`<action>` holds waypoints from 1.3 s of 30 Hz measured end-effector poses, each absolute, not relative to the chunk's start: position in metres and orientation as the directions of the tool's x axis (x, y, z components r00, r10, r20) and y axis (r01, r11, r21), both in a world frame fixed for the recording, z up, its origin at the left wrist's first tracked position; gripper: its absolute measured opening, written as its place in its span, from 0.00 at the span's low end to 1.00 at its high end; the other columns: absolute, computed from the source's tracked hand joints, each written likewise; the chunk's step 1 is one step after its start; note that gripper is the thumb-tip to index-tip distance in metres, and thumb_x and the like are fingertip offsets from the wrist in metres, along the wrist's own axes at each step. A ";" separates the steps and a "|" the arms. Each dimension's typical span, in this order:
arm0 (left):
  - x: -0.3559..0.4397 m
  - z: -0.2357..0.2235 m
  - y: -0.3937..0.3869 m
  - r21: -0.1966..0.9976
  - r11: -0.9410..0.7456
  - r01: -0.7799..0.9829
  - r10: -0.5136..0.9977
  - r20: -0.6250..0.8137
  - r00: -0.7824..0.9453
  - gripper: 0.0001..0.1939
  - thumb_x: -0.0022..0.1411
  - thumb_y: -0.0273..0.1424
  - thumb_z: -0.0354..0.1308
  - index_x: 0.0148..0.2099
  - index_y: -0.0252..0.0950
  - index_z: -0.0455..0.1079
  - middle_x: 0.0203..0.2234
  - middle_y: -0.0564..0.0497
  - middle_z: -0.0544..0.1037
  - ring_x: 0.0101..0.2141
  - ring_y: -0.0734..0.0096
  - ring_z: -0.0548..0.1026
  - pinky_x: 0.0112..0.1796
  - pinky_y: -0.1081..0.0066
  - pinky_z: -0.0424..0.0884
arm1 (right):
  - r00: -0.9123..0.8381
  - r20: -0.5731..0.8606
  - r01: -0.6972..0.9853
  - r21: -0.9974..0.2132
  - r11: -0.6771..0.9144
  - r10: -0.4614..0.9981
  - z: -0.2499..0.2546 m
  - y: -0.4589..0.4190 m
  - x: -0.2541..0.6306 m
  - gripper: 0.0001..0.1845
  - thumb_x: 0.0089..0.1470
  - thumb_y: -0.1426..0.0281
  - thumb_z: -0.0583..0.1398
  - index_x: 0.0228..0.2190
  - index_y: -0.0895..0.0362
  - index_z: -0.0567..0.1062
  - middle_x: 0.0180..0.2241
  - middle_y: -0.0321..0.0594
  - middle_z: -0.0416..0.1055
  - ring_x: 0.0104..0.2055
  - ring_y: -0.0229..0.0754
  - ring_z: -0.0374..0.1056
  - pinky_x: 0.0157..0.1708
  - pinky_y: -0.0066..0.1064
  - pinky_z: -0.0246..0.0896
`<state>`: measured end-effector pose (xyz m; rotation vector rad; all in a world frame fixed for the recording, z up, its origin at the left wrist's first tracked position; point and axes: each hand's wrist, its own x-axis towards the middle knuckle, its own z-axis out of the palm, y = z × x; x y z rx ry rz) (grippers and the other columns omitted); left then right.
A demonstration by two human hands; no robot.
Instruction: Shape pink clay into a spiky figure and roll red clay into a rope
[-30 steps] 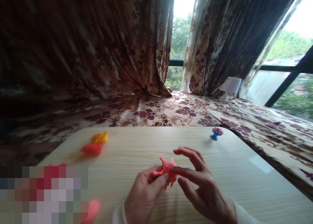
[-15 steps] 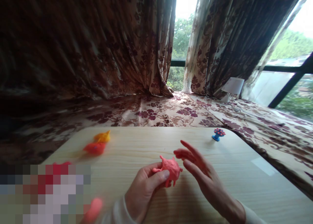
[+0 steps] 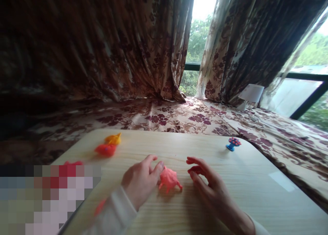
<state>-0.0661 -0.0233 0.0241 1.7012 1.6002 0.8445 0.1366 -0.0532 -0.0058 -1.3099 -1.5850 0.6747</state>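
Note:
A pink modelling-clay lump [image 3: 169, 179] with several short knobbly legs stands on the table, between my two hands. My left hand [image 3: 140, 180] is beside it on the left, thumb tip at its upper edge and index finger apart from the thumb. Whether the thumb still touches the clay is hard to tell. To the right, my right hand [image 3: 208, 185] hovers a little way off, fingers loosely curved and apart, with nothing in them.
Light wooden table [image 3: 143, 144]. A red clay piece [image 3: 105, 150] and a yellow one [image 3: 113, 138] lie at back left. A blue stand with red dots [image 3: 233, 143] is at back right. More pink clay [image 3: 99, 207] shows behind my left sleeve. A white lamp [image 3: 251, 93] stands beyond.
My left hand has put the pink clay lump down on the table and loosened its hold, shifting left. My right hand stays open beside it. The view has turned slightly left.

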 end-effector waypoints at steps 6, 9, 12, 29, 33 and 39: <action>-0.087 0.031 -0.012 0.631 -0.154 0.761 0.971 0.238 0.000 0.11 0.57 0.37 0.51 0.33 0.39 0.73 0.23 0.49 0.75 0.26 0.62 0.71 0.28 0.68 0.56 | -0.059 0.386 0.479 -0.798 0.365 0.921 -0.011 -0.051 0.139 0.11 0.55 0.71 0.54 0.40 0.54 0.72 0.40 0.43 0.71 0.38 0.41 0.69 0.38 0.31 0.65; -0.088 0.028 -0.007 0.599 -0.272 0.754 0.937 0.342 0.066 0.11 0.59 0.33 0.50 0.34 0.37 0.73 0.29 0.48 0.76 0.31 0.64 0.71 0.33 0.69 0.62 | -0.139 0.396 0.491 -0.769 0.411 0.908 -0.011 -0.051 0.139 0.09 0.56 0.72 0.53 0.35 0.55 0.73 0.39 0.42 0.70 0.41 0.43 0.68 0.40 0.31 0.64; -0.085 0.023 -0.008 0.576 -0.382 0.723 0.902 0.402 0.156 0.10 0.59 0.30 0.49 0.35 0.36 0.73 0.30 0.49 0.75 0.34 0.65 0.71 0.37 0.69 0.64 | -0.178 0.374 0.515 -0.753 0.410 0.910 -0.011 -0.052 0.138 0.08 0.56 0.72 0.52 0.34 0.55 0.72 0.39 0.42 0.68 0.41 0.42 0.67 0.41 0.31 0.62; -0.067 0.016 -0.017 0.779 -0.297 0.552 0.954 0.228 0.193 0.18 0.57 0.35 0.52 0.47 0.31 0.68 0.37 0.43 0.75 0.40 0.60 0.72 0.45 0.59 0.65 | -0.297 0.439 0.560 -0.639 0.527 0.848 -0.008 -0.059 0.128 0.06 0.56 0.74 0.56 0.33 0.53 0.72 0.38 0.40 0.67 0.42 0.42 0.64 0.42 0.33 0.61; -0.066 0.022 -0.019 0.971 -0.035 0.235 0.957 -0.035 0.287 0.32 0.57 0.44 0.53 0.57 0.29 0.56 0.43 0.40 0.75 0.42 0.62 0.74 0.43 0.64 0.68 | -0.204 0.563 0.478 -0.657 0.583 0.801 0.002 -0.059 0.131 0.05 0.55 0.75 0.57 0.34 0.53 0.71 0.38 0.40 0.68 0.42 0.40 0.65 0.41 0.29 0.61; -0.059 0.013 -0.023 0.916 0.344 -0.209 0.788 -0.160 0.595 0.19 0.49 0.35 0.64 0.42 0.31 0.71 0.33 0.46 0.78 0.34 0.67 0.75 0.38 0.68 0.67 | -0.094 0.548 0.266 -0.790 0.552 0.831 0.010 -0.065 0.124 0.03 0.53 0.71 0.59 0.32 0.53 0.73 0.34 0.40 0.71 0.38 0.41 0.69 0.39 0.28 0.64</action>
